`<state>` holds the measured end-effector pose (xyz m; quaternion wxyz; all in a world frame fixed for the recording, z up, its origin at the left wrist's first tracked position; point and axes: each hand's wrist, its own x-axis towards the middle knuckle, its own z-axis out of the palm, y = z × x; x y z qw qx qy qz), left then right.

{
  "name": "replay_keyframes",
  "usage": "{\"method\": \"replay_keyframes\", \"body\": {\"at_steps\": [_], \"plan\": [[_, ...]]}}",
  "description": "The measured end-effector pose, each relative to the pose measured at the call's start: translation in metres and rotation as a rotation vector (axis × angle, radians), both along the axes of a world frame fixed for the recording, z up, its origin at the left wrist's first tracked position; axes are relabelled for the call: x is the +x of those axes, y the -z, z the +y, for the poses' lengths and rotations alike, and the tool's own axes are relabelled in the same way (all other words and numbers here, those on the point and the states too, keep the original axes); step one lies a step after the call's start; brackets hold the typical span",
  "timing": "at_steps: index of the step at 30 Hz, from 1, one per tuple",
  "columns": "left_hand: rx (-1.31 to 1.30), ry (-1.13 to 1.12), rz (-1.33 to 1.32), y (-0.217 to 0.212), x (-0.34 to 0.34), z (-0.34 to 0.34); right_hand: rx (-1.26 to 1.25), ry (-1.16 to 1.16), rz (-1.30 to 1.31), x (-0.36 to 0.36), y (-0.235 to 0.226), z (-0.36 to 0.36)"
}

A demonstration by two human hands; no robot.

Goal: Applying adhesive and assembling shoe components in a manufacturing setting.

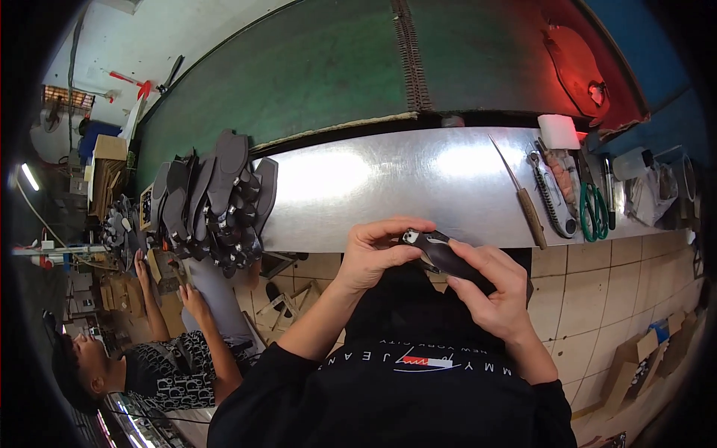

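A dark sandal [446,259] with a shiny metallic piece at one end is held in front of my body, just off the near edge of the metal table. My left hand [373,250] pinches the end with the metallic piece between thumb and fingers. Round the other end, my right hand [497,287] is closed, its thumb below and fingers above. Part of the sandal is hidden by both hands. To my left on the table lies a heap of dark sandals [216,196], soles showing on several and shiny trim on others.
On the metal table [358,196], at the right, lie an awl [530,213], a cutter knife [551,196], green-handled scissors [594,213] and a white roll [559,133]. Behind runs a green conveyor belt [299,82]; a flat piece [576,71] lies there under red light. A co-worker [172,366] works at left.
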<state>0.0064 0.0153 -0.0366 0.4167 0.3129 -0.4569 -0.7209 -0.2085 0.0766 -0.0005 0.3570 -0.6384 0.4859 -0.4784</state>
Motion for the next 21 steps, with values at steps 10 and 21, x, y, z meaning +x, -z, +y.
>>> {"method": "replay_keyframes", "body": {"at_steps": [10,21], "plan": [[-0.252,0.118,-0.041,-0.0078,0.0002,0.0005,-0.038,-0.025,0.109,-0.0042,-0.0091,-0.0034],[-0.433,0.214,-0.173,-0.0103,0.0036,-0.0027,-0.138,0.029,0.185,-0.005,-0.0065,0.0015]]}}
